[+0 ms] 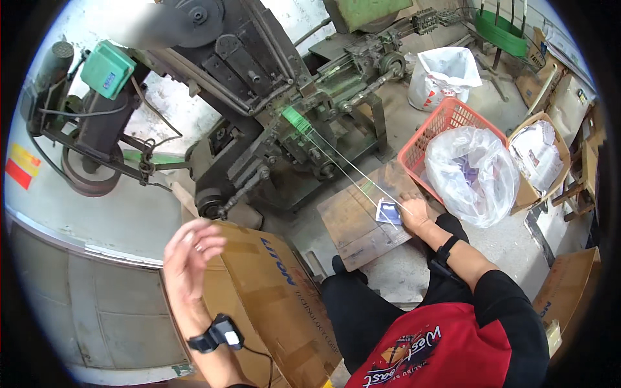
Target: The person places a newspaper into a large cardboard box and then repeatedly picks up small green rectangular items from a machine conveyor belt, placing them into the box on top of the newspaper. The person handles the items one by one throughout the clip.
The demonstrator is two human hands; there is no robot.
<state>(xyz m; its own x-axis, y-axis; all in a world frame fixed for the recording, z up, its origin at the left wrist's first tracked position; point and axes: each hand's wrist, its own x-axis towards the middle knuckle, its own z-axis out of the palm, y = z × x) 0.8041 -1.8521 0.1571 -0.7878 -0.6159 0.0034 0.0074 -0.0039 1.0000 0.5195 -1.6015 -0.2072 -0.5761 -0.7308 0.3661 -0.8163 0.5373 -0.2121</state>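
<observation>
My left hand [193, 252] is raised over a large cardboard box at the left, fingers loosely bent and apart, with nothing in it. On a worn wooden board [346, 220] before my knees rests my right hand [415, 212], its fingers stretched forward beside a small blue-and-white card or packet [389, 212]. Two thin pale rods [352, 169] slope down from the machine across the board; one ends at or passes over my right hand. At their upper end sits a bright green piece [296, 120] on the dark, greasy machine [284, 145].
To the right stands an orange plastic basket [420, 139] with a clear plastic bag [475, 171] in it. Behind it is a white sack [442, 74]; beside it, a carton of papers [540, 158]. The large cardboard box [272, 278] stands left of my legs.
</observation>
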